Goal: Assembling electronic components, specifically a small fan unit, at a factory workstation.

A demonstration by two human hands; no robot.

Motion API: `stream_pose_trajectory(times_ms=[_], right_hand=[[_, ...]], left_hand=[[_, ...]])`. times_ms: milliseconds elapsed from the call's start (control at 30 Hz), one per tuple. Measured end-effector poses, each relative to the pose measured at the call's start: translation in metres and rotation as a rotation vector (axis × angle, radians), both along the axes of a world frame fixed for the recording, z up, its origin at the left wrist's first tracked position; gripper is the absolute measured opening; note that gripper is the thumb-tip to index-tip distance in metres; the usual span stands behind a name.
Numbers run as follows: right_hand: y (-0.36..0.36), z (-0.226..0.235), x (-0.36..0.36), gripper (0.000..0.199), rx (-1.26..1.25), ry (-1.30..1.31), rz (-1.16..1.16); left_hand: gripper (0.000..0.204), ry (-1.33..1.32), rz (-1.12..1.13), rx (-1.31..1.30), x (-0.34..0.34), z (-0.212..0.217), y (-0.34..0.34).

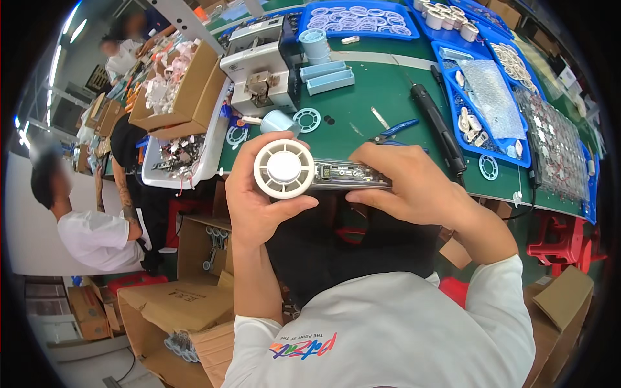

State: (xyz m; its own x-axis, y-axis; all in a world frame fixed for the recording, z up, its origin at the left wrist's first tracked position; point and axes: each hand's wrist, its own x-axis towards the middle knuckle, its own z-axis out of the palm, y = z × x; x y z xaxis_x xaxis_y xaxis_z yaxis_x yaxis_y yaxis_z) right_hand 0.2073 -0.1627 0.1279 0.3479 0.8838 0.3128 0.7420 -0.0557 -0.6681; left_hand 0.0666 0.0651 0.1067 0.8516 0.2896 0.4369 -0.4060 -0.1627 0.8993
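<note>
Both my hands hold a handheld fan above the table's front edge. Its round white spoked head (283,169) faces up, and its clear handle (346,172) shows a circuit board inside. My left hand (249,194) wraps round the head, thumb below and fingers behind it. At the handle's right end, my right hand (414,181) pinches it between thumb and fingers. Just beyond my left hand lie a light blue cylinder (278,121) and a light blue spoked ring (306,120). Blue-handled pliers (396,129) lie past my right hand, with a black electric screwdriver (435,123) farther right.
A grey metal machine (259,71) stands on the green table (375,77). Blue trays (359,33) of white rings and small parts line the back and right. A white bin (210,161) sits left; an open cardboard box (181,310) is low left. A person (97,233) is at left.
</note>
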Motion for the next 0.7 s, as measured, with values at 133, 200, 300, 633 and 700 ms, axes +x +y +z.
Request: stream_pose_trajectory(times_ms=[133, 200, 300, 633, 700], right_hand=[[0.001, 0.008, -0.003, 0.029, 0.040, -0.057, 0.030], [0.001, 0.010, -0.005, 0.028, 0.052, -0.077, 0.040], [-0.001, 0.013, -0.005, 0.028, 0.028, -0.028, 0.057], [-0.030, 0.023, 0.013, 0.030, -0.127, 0.082, 0.016], [-0.036, 0.023, 0.018, 0.030, -0.168, 0.121, 0.016]], left_hand=[[0.089, -0.070, 0.008, -0.081, -0.004, -0.006, -0.003], [0.089, -0.096, 0.012, -0.110, -0.006, -0.007, -0.003], [0.087, -0.109, 0.058, -0.032, -0.009, -0.007, -0.004], [0.085, -0.123, 0.155, -0.211, -0.033, 0.004, 0.030], [0.085, -0.138, 0.177, -0.229, -0.035, 0.003, 0.033]])
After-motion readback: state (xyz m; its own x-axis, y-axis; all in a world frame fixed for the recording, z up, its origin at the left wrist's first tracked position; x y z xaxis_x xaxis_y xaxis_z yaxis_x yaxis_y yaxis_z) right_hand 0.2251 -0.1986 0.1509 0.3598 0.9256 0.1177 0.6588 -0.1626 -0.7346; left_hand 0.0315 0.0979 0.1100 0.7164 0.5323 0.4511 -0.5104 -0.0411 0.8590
